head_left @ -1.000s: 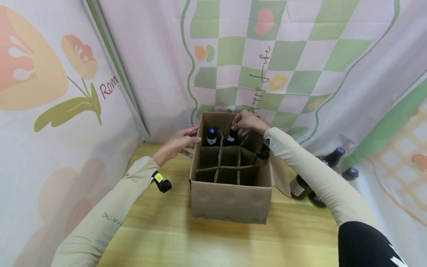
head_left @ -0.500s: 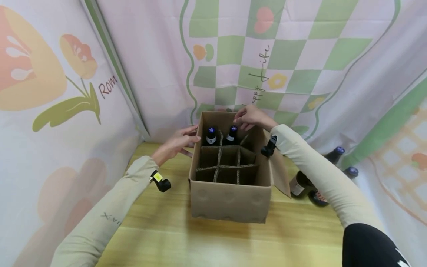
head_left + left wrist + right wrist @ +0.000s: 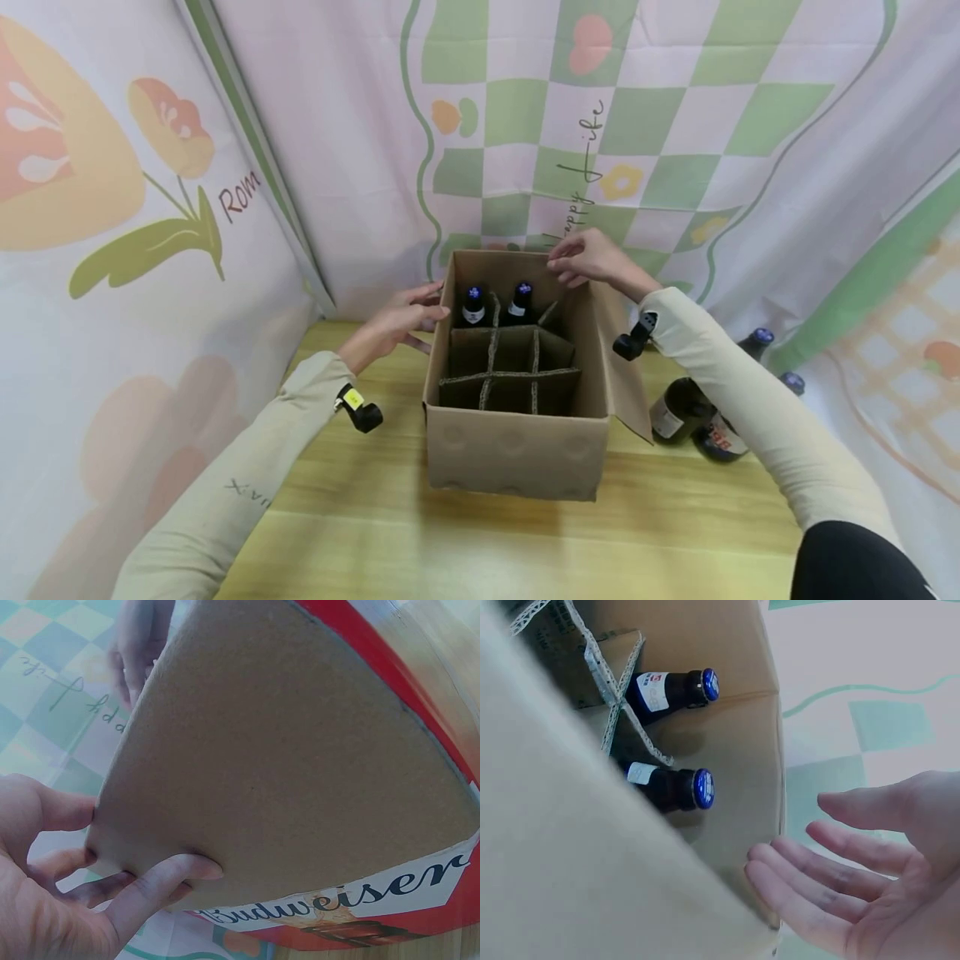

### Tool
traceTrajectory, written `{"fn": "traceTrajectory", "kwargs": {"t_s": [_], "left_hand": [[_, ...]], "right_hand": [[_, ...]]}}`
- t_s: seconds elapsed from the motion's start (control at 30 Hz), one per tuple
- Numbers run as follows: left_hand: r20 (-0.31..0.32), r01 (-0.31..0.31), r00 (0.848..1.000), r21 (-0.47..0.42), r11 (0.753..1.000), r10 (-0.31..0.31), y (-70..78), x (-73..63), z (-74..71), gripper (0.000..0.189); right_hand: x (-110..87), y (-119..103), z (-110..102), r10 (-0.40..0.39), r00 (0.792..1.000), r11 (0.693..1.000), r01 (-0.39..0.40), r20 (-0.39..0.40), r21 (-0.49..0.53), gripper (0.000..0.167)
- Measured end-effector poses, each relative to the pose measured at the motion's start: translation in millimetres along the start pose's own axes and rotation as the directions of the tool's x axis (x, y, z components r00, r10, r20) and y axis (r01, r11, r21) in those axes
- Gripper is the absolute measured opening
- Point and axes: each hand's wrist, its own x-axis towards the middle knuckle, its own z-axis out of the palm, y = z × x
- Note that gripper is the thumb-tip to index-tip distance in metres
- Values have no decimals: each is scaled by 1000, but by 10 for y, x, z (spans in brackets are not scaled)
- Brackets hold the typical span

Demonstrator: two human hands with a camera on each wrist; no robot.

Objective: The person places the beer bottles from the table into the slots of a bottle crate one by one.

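Two dark bottles with blue caps stand in the far row of a cardboard box (image 3: 517, 446): the left bottle (image 3: 474, 307) and the right bottle (image 3: 522, 302). Crossed cardboard dividers (image 3: 491, 375) split the box inside. My left hand (image 3: 393, 325) rests against the box's left side, fingers spread; in the left wrist view the fingertips touch the brown panel (image 3: 262, 765). Above the far right corner of the box is my right hand (image 3: 592, 257). Its fingers are loosely bent and hold nothing, as the right wrist view (image 3: 870, 870) also shows.
More dark bottles (image 3: 678, 408) are on the wooden table (image 3: 352, 517) right of the box, partly behind the right sleeve. A box flap (image 3: 628, 387) sticks out on the right. Printed curtains (image 3: 352, 150) hang behind and at both sides.
My right hand has let go of the right bottle's top and moved up and to the right. The left hand has stayed at the box's side.
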Motion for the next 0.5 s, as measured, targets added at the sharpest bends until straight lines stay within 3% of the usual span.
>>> {"fn": "traceTrajectory", "kwargs": {"t_s": [0.23, 0.5], "left_hand": [[0, -3, 1000, -2, 1000, 3, 13, -26, -12, 73], [4, -7, 1000, -6, 1000, 7, 2, -42, -17, 73]], "right_hand": [[-86, 119, -55, -14, 997, 997, 19, -69, 77, 32], [-238, 247, -145, -54, 988, 998, 59, -144, 28, 33]]}}
